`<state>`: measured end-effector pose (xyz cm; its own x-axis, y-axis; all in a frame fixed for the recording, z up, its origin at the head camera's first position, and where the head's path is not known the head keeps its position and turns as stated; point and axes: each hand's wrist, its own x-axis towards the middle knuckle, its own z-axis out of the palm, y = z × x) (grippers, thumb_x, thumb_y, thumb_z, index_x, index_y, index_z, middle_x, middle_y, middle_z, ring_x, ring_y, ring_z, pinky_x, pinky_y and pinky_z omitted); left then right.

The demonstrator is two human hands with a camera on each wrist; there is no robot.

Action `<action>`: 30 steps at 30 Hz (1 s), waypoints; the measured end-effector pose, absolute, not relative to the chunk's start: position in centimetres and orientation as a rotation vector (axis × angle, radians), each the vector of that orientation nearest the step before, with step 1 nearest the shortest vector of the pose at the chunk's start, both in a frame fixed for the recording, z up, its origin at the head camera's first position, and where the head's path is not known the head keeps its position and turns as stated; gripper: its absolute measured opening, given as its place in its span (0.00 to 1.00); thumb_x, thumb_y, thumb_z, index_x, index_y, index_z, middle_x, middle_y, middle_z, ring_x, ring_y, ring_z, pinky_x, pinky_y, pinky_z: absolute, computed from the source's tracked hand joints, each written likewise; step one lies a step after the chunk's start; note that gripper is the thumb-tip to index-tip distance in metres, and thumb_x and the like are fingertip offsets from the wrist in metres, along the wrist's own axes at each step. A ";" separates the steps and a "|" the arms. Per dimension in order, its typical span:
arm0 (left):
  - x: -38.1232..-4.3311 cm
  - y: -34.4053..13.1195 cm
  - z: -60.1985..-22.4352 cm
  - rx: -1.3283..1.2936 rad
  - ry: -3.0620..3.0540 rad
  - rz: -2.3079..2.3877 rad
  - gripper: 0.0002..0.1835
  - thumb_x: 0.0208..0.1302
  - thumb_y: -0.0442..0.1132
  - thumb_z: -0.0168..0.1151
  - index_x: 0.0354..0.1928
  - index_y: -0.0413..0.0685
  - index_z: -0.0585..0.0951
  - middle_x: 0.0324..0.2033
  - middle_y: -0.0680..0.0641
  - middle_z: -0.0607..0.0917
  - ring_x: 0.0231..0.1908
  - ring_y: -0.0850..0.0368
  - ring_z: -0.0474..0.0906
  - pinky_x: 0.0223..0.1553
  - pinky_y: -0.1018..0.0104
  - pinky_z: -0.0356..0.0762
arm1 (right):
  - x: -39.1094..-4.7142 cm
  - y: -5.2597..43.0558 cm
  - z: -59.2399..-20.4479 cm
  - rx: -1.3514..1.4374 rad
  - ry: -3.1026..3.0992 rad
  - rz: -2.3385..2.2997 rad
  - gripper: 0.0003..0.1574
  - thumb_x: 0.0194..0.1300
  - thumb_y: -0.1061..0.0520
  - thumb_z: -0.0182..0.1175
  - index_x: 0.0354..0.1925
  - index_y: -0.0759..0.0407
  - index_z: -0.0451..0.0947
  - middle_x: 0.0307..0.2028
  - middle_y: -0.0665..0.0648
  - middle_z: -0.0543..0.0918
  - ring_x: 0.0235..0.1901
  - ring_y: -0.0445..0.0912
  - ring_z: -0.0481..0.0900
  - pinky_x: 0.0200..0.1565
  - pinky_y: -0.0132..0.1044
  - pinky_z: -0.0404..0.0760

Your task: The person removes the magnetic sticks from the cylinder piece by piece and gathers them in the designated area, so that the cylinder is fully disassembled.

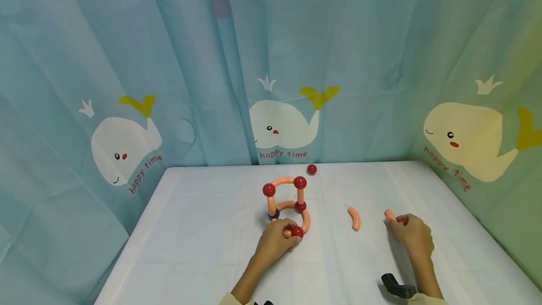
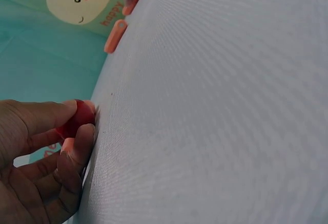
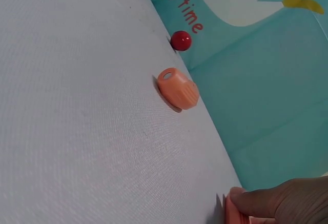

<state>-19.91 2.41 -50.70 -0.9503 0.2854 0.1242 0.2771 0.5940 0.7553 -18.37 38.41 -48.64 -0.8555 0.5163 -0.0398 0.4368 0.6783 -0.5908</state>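
A small frame of orange curved rods and balls stands on the white table. Red balls top it, and a dark blue ball sits low on its left side. My left hand pinches the red ball at the near corner. In the left wrist view, thumb and fingers close round that red ball, beside a bit of orange rod. Further right, my right hand pinches an orange rod, low over the table. The hand partly hides this rod in the right wrist view.
Between the hands lies a loose curved orange rod. A lone red ball sits near the table's back edge. A black curved object shows by the right wrist. Behind the table hangs a blue-green whale-print curtain.
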 end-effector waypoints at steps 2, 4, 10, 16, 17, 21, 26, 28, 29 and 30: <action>-19.9 2.4 -50.7 0.502 2.805 1.309 0.16 0.53 0.42 0.75 0.45 0.50 0.85 0.39 0.53 0.87 0.37 0.65 0.78 0.38 0.70 0.74 | -18.3 38.4 -48.7 -0.791 -2.760 0.916 0.31 0.63 0.41 0.60 0.47 0.69 0.77 0.37 0.67 0.81 0.32 0.56 0.78 0.23 0.40 0.67; -19.9 2.4 -50.6 0.509 2.807 1.306 0.16 0.53 0.42 0.75 0.45 0.50 0.85 0.39 0.53 0.87 0.37 0.64 0.78 0.39 0.69 0.75 | -18.3 38.5 -48.6 -0.781 -2.757 0.919 0.32 0.64 0.41 0.59 0.48 0.69 0.76 0.39 0.68 0.81 0.34 0.57 0.78 0.24 0.40 0.68; -19.9 2.5 -50.6 0.526 2.835 1.276 0.17 0.54 0.43 0.74 0.46 0.50 0.85 0.38 0.54 0.87 0.39 0.63 0.79 0.42 0.66 0.76 | -18.3 38.5 -48.4 -0.769 -2.760 0.919 0.38 0.64 0.37 0.58 0.52 0.70 0.75 0.45 0.71 0.81 0.40 0.62 0.79 0.25 0.42 0.70; -19.8 2.6 -50.6 0.536 2.899 1.156 0.18 0.54 0.45 0.74 0.48 0.51 0.84 0.37 0.54 0.85 0.39 0.63 0.77 0.42 0.65 0.75 | -18.2 38.4 -48.3 -0.751 -2.731 0.903 0.39 0.64 0.36 0.57 0.53 0.70 0.74 0.46 0.72 0.81 0.41 0.65 0.79 0.24 0.42 0.70; -19.7 2.6 -50.6 0.533 2.911 1.131 0.19 0.54 0.46 0.74 0.48 0.52 0.84 0.37 0.54 0.85 0.38 0.64 0.76 0.42 0.66 0.75 | -18.2 38.3 -48.2 -0.739 -2.708 0.887 0.37 0.65 0.37 0.57 0.52 0.69 0.75 0.46 0.72 0.81 0.42 0.65 0.80 0.24 0.42 0.70; -19.4 2.7 -50.2 0.520 2.947 1.059 0.19 0.54 0.46 0.74 0.48 0.50 0.84 0.37 0.54 0.84 0.37 0.64 0.76 0.39 0.66 0.75 | -18.3 37.8 -47.8 -0.662 -2.601 0.841 0.30 0.67 0.41 0.58 0.49 0.67 0.78 0.44 0.71 0.82 0.39 0.64 0.80 0.22 0.41 0.69; -19.0 2.8 -49.6 0.508 2.956 0.998 0.20 0.56 0.47 0.72 0.49 0.48 0.83 0.37 0.52 0.84 0.35 0.63 0.75 0.37 0.67 0.75 | -18.6 35.8 -46.3 -0.519 -2.455 0.811 0.20 0.67 0.48 0.59 0.42 0.65 0.82 0.35 0.67 0.85 0.31 0.52 0.79 0.24 0.36 0.68; -18.9 2.9 -49.3 0.520 2.967 0.963 0.20 0.57 0.46 0.71 0.50 0.46 0.83 0.38 0.51 0.84 0.35 0.63 0.77 0.36 0.66 0.77 | -18.8 34.6 -45.8 -0.427 -2.394 0.809 0.15 0.66 0.52 0.61 0.39 0.64 0.83 0.33 0.64 0.86 0.28 0.45 0.78 0.25 0.31 0.69; -18.8 2.9 -49.1 0.532 2.978 0.945 0.20 0.57 0.46 0.71 0.50 0.45 0.83 0.38 0.50 0.84 0.36 0.62 0.78 0.36 0.65 0.78 | -18.9 34.0 -45.6 -0.376 -2.372 0.809 0.13 0.66 0.53 0.62 0.39 0.63 0.84 0.32 0.63 0.86 0.27 0.43 0.77 0.25 0.28 0.68; -18.7 2.9 -49.0 0.536 2.988 0.925 0.20 0.57 0.46 0.71 0.50 0.45 0.83 0.39 0.49 0.84 0.36 0.61 0.79 0.36 0.64 0.78 | -19.0 33.4 -45.4 -0.321 -2.357 0.808 0.12 0.65 0.55 0.62 0.38 0.63 0.84 0.31 0.62 0.86 0.27 0.40 0.76 0.25 0.25 0.68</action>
<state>-18.72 2.90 -48.96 -0.9424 0.3088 0.1290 0.3276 0.7729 0.5433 -19.01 33.35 -45.41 -0.7788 0.4062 0.4780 0.0276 0.7834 -0.6209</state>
